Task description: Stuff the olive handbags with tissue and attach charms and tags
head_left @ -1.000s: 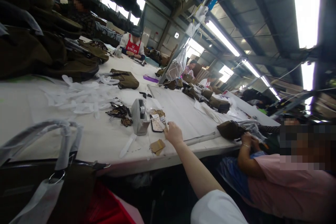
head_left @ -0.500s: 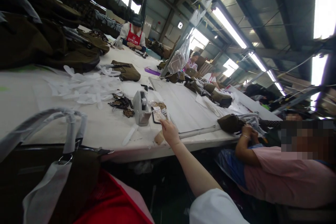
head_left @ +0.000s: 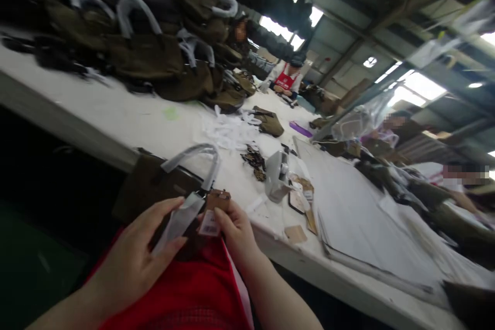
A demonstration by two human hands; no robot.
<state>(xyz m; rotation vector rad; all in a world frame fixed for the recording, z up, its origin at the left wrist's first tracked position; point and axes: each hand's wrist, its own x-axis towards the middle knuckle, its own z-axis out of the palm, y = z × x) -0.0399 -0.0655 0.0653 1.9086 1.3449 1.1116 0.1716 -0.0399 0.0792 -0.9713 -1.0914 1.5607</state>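
A dark olive handbag (head_left: 143, 178) leans at the table's near edge, its looped handle (head_left: 193, 152) covered in white wrapping. From the ring at the handle's base hangs a white-wrapped tab (head_left: 181, 221). My left hand (head_left: 143, 247) has its thumb and forefinger on either side of that tab. Just right of it, my right hand (head_left: 235, 224) pinches a brown hang tag (head_left: 217, 200) close to the ring. A white barcode label (head_left: 210, 224) shows below the brown card. The far fingers of my right hand are partly hidden.
A tape dispenser (head_left: 276, 178), patterned straps (head_left: 254, 162), a phone (head_left: 297, 201) and a cardboard piece (head_left: 296, 234) lie on the white table (head_left: 154, 134). White strips (head_left: 232, 129) and piled handbags (head_left: 143, 59) are farther back. A person in a red apron (head_left: 285, 80) sits opposite.
My right hand has come back from beside the phone to the handbag and now holds a brown hang tag. My left hand has entered view at the wrapped tab. The view has swung left.
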